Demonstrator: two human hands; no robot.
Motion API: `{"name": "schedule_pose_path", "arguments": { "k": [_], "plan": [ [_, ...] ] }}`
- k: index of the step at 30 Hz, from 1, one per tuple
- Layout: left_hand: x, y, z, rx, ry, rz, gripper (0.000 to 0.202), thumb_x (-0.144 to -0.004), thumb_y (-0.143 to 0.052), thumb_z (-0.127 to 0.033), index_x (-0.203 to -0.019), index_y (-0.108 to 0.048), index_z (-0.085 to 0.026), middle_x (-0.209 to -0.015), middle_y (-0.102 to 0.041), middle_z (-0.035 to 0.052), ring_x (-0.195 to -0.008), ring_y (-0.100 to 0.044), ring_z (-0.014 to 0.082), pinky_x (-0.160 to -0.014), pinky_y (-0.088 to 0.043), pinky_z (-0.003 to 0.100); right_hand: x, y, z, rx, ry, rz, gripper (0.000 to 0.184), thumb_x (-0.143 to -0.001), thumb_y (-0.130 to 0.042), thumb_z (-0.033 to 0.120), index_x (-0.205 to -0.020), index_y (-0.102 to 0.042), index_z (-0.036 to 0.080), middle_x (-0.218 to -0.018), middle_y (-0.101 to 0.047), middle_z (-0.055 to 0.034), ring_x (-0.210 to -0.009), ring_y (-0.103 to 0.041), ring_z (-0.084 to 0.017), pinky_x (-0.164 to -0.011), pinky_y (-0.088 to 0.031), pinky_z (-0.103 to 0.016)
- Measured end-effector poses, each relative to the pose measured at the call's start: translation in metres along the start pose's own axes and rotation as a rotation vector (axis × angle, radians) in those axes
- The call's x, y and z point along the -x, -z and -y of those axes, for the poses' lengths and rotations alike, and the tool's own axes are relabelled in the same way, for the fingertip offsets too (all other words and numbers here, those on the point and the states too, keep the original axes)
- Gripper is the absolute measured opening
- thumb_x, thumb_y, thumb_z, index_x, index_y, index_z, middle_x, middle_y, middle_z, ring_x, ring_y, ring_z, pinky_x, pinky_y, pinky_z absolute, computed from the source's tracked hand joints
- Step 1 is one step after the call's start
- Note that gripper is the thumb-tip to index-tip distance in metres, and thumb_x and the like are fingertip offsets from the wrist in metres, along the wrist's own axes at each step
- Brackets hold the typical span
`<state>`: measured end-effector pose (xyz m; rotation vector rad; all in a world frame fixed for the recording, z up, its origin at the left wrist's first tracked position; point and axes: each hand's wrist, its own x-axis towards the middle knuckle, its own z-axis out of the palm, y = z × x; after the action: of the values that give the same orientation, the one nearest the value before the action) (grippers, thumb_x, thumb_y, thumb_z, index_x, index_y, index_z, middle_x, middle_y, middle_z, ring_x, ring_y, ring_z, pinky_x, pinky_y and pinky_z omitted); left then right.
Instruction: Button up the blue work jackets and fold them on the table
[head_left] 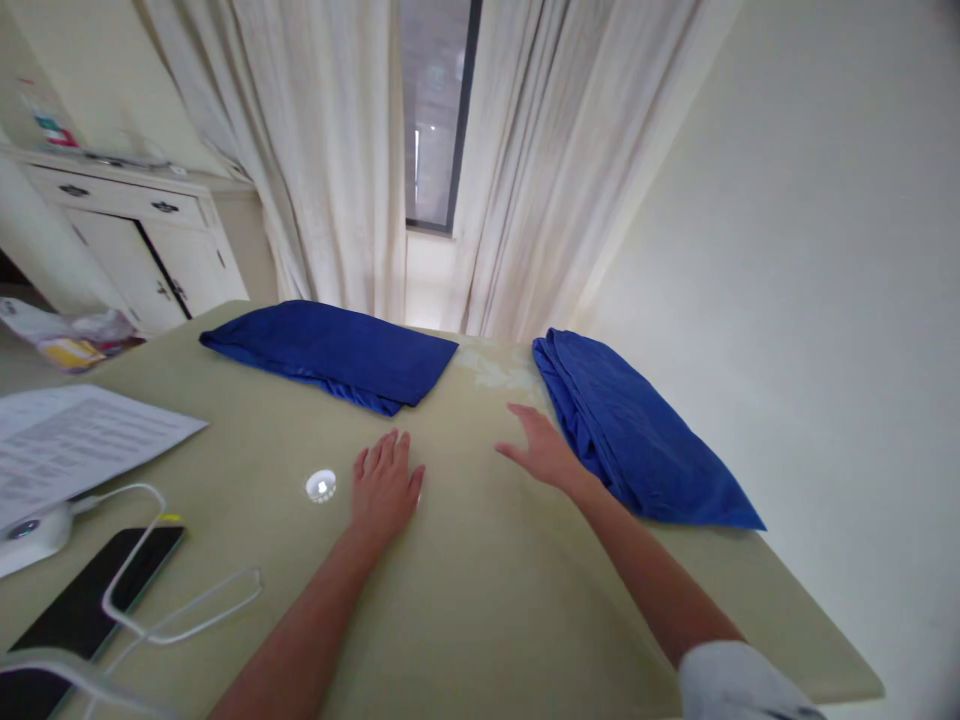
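Observation:
My left hand (pixel 385 486) lies flat on the pale green tabletop (pixel 480 590), fingers spread and nothing in it. Just beyond its fingertips is a folded dark blue cloth (pixel 337 350). A small round white object (pixel 321 486) sits a little to the left of that hand. My right hand (pixel 541 446) is held with thumb and fingers apart, holding nothing. It is close to the left edge of a second folded blue cloth (pixel 645 440); whether it touches the cloth I cannot tell.
On the left are printed paper sheets (pixel 97 440), a white device (pixel 37 540) with a cable (pixel 112 600), and a dark phone (pixel 97 600). A white cabinet (pixel 135 240) and curtains (pixel 330 150) stand behind. A wall (pixel 810 300) borders the table's right side.

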<state>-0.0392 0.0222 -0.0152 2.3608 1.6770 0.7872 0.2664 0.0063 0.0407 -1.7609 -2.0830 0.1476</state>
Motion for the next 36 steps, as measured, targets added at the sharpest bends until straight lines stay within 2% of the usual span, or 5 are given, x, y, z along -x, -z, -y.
{"name": "schedule_pose_path", "arguments": {
  "k": [6,14,25,31,36],
  "plan": [
    [-0.013,-0.003,0.004,0.050,0.227,-0.044,0.060,-0.094,-0.053,-0.024,-0.149,-0.047,0.000,-0.147,-0.055,0.0292,-0.139,-0.051,0.0377,-0.115,-0.041,0.052,-0.134,-0.113,0.117,-0.115,0.179,0.021,0.100,-0.091,-0.068,0.068,-0.167,-0.027,0.018,-0.173,-0.025,-0.0187,-0.159,-0.029,-0.035,-0.127,-0.028,-0.051],
    [-0.023,0.013,0.019,0.260,0.422,-0.326,0.073,-0.090,-0.053,-0.020,-0.158,-0.032,-0.007,-0.155,-0.046,0.0261,-0.144,-0.045,0.0383,-0.117,-0.039,0.055,-0.164,-0.125,0.138,0.088,0.069,0.155,0.039,-0.109,-0.040,0.025,-0.137,-0.065,0.016,-0.142,-0.066,-0.0181,-0.131,-0.062,-0.032,-0.110,-0.046,-0.047],
    [-0.029,0.068,0.033,0.253,0.459,-0.602,0.065,-0.094,-0.053,-0.025,-0.155,-0.037,-0.008,-0.153,-0.045,0.0261,-0.145,-0.043,0.0357,-0.120,-0.036,0.055,0.047,-0.005,0.021,-0.194,0.092,0.331,0.032,-0.100,-0.053,0.028,-0.120,-0.078,0.023,-0.113,-0.080,-0.0089,-0.107,-0.075,-0.028,-0.101,-0.055,-0.042],
    [-0.016,0.080,0.043,-0.224,0.440,0.057,0.051,-0.093,-0.062,-0.039,-0.135,-0.062,-0.012,-0.128,-0.064,0.0277,-0.120,-0.060,0.0468,-0.093,-0.051,0.064,0.164,0.071,-0.027,-0.192,-0.067,0.363,0.052,-0.085,-0.052,0.009,-0.126,-0.077,0.030,-0.131,-0.074,-0.0063,-0.124,-0.068,-0.026,-0.114,-0.050,-0.045],
    [-0.015,0.091,0.051,-0.260,0.357,0.166,0.032,-0.100,-0.049,-0.033,-0.110,-0.074,-0.018,-0.113,-0.072,0.0201,-0.100,-0.071,0.0376,-0.084,-0.057,0.051,0.168,0.096,-0.015,0.209,-0.049,0.272,0.064,-0.081,-0.042,-0.004,-0.128,-0.075,0.026,-0.136,-0.070,-0.0094,-0.129,-0.062,-0.026,-0.113,-0.049,-0.045]
  ]
}}
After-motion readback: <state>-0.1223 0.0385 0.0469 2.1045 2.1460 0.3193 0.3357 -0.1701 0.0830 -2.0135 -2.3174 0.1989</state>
